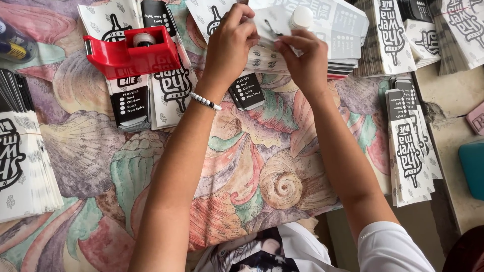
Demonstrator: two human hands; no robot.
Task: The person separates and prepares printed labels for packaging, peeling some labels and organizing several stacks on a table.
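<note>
Paper sleeves printed in black and white are being handled at the far edge of the counter, which is covered with a shell-patterned cloth. One white paper sleeve is pinched between thumb and fingertips of the left hand, while its near edge is pinched by the right hand; both hands are closed on the paper, just above a stack of flat sleeves.

A crooked fold or a crease could result if the two pinches are not kept level, and the thin paper might be torn if it is pulled apart too hard. The small white bottle standing just beyond the right hand could be knocked over by a knuckle.

To the left of the left hand, a red tape dispenser is set on more sleeves. Below the left wrist, a short dark-ended pile is laid. Right of the right forearm, a long stack is placed lengthwise, and a further bundle is seen far left.
</note>
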